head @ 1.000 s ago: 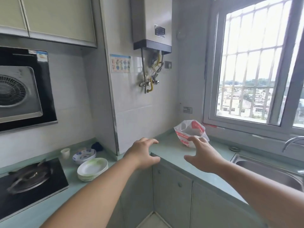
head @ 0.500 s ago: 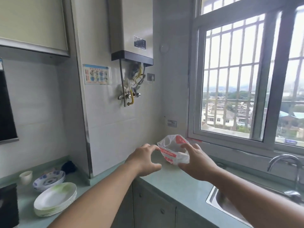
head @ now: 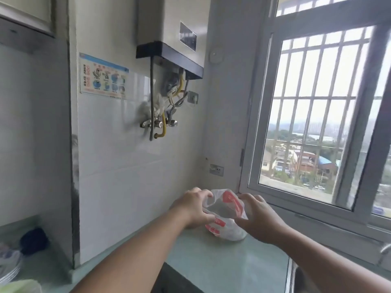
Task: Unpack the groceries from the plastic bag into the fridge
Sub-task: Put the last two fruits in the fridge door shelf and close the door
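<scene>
The plastic bag (head: 224, 218) sits at the desk's (head: 222, 263) back corner under the window. Left hand (head: 193, 208) and right hand (head: 257, 217) each pinch its rim, spreading the mouth. Thin, limp, slippery film, probably light; best held by the gathered rim.

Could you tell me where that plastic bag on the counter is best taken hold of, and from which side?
Probably by the rim of its open mouth, one hand from each side. The plastic bag sits slumped on the counter, mouth gaping upward, and the left hand and right hand already hold opposite edges there.
</scene>
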{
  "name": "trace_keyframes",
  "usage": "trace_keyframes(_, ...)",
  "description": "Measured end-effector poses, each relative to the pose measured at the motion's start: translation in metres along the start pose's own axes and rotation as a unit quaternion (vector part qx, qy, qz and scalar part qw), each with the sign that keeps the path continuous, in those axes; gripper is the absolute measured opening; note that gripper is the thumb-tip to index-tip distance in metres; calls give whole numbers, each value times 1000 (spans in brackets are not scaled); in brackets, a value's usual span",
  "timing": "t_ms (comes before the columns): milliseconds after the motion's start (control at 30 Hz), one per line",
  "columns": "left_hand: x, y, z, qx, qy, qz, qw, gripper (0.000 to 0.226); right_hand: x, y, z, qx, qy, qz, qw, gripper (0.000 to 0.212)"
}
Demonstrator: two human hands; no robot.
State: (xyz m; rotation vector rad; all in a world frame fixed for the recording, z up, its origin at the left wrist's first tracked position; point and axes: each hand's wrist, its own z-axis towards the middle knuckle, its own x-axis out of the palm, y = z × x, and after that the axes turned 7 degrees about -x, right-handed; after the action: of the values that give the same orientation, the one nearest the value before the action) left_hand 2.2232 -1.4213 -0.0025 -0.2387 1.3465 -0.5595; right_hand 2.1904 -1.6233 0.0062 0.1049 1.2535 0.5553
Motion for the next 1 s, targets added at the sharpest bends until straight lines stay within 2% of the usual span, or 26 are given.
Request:
trace_keyframes(167, 12, 40, 56, 1, 18, -10, 1000, 61, 27, -16, 55, 23, 12, -11, 1000, 56)
trace_keyframes(367, 41, 77, 124, -12, 46, -13, 999, 59, 65, -60, 123, 52, 29, -12, 998, 63)
trace_keyframes(700, 114, 100, 270, -51, 107, 61, 991, 58, 134, -184, 241, 112, 58, 27, 992, 63)
trace_keyframes(900, 174, 106, 343, -54, 165, 47, 984, 57, 158, -253, 279, 181, 81, 58, 978, 53)
trace_keyframes(1000, 204, 109, 376, -39, 198, 37, 979, 58, 170, -280, 296, 227, 81, 77, 967, 57)
